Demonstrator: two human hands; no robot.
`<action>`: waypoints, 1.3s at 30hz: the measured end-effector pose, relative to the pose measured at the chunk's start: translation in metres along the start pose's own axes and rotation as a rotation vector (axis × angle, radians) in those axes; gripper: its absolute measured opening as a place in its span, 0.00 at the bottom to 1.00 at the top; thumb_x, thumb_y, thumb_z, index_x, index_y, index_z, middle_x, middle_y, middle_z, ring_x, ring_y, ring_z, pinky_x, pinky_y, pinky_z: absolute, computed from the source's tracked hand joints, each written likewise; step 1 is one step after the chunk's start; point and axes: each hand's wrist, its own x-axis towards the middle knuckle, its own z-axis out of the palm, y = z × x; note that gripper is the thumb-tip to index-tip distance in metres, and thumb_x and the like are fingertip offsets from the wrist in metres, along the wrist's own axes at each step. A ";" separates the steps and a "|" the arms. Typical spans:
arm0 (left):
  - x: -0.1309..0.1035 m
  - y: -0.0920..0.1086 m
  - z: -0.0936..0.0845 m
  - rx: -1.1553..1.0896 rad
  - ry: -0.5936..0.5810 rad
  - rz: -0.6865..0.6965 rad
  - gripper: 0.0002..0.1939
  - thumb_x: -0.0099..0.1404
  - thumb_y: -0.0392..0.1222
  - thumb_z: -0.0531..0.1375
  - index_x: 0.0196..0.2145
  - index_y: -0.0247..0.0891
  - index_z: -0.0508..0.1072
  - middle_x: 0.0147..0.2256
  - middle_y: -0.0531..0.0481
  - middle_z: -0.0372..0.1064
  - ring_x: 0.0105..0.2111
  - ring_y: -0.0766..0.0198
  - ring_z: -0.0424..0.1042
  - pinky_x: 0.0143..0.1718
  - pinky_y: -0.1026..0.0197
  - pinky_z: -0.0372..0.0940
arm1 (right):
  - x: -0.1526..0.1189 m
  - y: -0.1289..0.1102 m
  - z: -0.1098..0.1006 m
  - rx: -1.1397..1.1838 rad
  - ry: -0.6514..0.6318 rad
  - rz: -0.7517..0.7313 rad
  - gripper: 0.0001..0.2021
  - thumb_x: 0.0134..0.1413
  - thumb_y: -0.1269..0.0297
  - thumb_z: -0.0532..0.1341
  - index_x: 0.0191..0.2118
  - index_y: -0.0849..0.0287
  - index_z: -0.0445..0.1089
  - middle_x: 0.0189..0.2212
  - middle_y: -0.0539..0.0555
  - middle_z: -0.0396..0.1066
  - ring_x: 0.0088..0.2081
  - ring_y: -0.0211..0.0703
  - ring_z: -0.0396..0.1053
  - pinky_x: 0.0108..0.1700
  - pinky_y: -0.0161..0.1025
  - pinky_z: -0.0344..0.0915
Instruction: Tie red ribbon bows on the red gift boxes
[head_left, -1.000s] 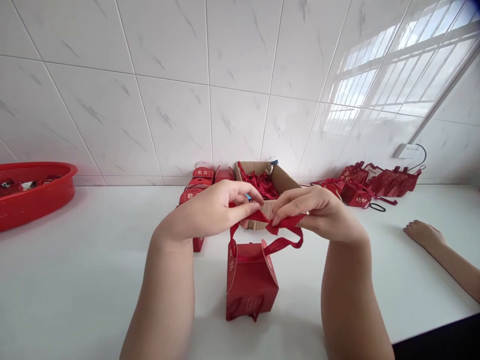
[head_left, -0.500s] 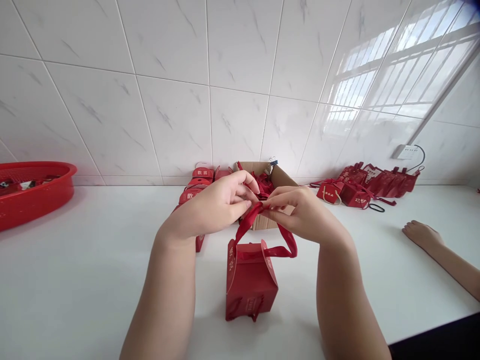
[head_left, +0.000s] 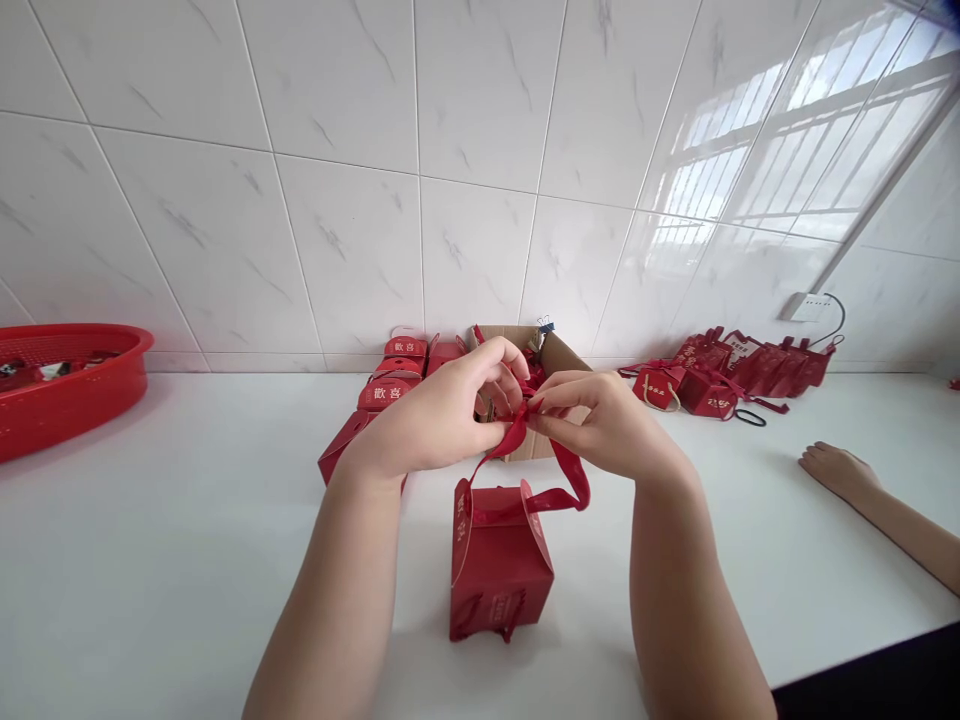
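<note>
A small red gift box [head_left: 501, 565] stands upright on the white table, a red ribbon [head_left: 570, 478] threaded through its top flaps. Above the box the ribbon's ends meet and cross between my hands. My left hand [head_left: 457, 405] pinches the ribbon from the left, its upper fingers curled. From the right, my right hand [head_left: 592, 415] grips the ribbon between thumb and fingertips, close to the left fingers. The exact shape of the knot or loop there is partly hidden by my fingers.
Behind my hands sits a cardboard box [head_left: 566, 350] of red ribbons. Several red gift boxes [head_left: 386, 393] stand at its left. More red boxes and bags [head_left: 705, 390] lie back right. A red plastic basket [head_left: 82, 400] is far left; another person's hand [head_left: 836, 468] rests at right.
My left hand has shifted slightly right and its fingers have curled around the ribbon near the right fingertips. The ribbon's crossing is drawn closer together. The gift box stays in place.
</note>
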 end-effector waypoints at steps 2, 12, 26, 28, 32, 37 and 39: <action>0.000 -0.002 0.000 -0.008 -0.007 0.044 0.18 0.57 0.31 0.54 0.45 0.46 0.63 0.37 0.53 0.69 0.37 0.64 0.71 0.33 0.63 0.67 | 0.001 0.002 0.001 0.041 -0.003 -0.005 0.07 0.52 0.68 0.61 0.27 0.58 0.76 0.30 0.52 0.73 0.30 0.37 0.67 0.31 0.35 0.63; 0.004 -0.002 0.002 0.130 0.168 0.171 0.22 0.58 0.28 0.53 0.49 0.43 0.61 0.35 0.53 0.71 0.33 0.67 0.71 0.34 0.63 0.68 | -0.003 0.012 0.024 0.461 0.235 0.065 0.06 0.49 0.63 0.64 0.31 0.56 0.78 0.37 0.54 0.75 0.40 0.43 0.71 0.42 0.40 0.67; -0.065 -0.027 -0.028 0.333 0.570 0.110 0.28 0.58 0.35 0.59 0.55 0.41 0.56 0.33 0.53 0.72 0.33 0.65 0.72 0.45 0.56 0.69 | -0.074 0.031 0.031 0.776 0.608 0.446 0.14 0.41 0.53 0.68 0.21 0.58 0.70 0.23 0.49 0.66 0.32 0.38 0.64 0.36 0.35 0.61; -0.094 -0.050 -0.033 0.293 0.582 -0.005 0.28 0.59 0.37 0.59 0.56 0.42 0.55 0.34 0.53 0.71 0.34 0.66 0.72 0.46 0.57 0.68 | -0.106 0.047 0.034 0.758 0.651 0.564 0.14 0.39 0.54 0.68 0.20 0.58 0.69 0.24 0.49 0.67 0.33 0.39 0.65 0.36 0.35 0.61; -0.145 -0.105 -0.025 0.313 0.613 -0.318 0.31 0.57 0.39 0.58 0.57 0.42 0.53 0.32 0.54 0.71 0.35 0.63 0.72 0.45 0.57 0.66 | -0.168 0.078 0.049 0.701 0.795 0.838 0.13 0.35 0.57 0.69 0.19 0.60 0.68 0.23 0.50 0.66 0.32 0.40 0.64 0.34 0.35 0.61; -0.163 -0.131 -0.011 0.356 0.532 -0.455 0.31 0.57 0.39 0.56 0.57 0.43 0.52 0.33 0.53 0.71 0.35 0.61 0.72 0.42 0.59 0.66 | -0.193 0.090 0.061 0.720 0.809 0.866 0.13 0.35 0.57 0.69 0.19 0.60 0.69 0.24 0.49 0.66 0.31 0.39 0.64 0.36 0.36 0.64; -0.163 -0.124 -0.011 0.360 0.531 -0.446 0.30 0.58 0.39 0.55 0.57 0.45 0.51 0.34 0.54 0.71 0.36 0.61 0.72 0.42 0.59 0.65 | -0.192 0.089 0.061 0.730 0.819 0.861 0.13 0.35 0.57 0.69 0.20 0.59 0.68 0.25 0.50 0.66 0.33 0.39 0.65 0.38 0.36 0.66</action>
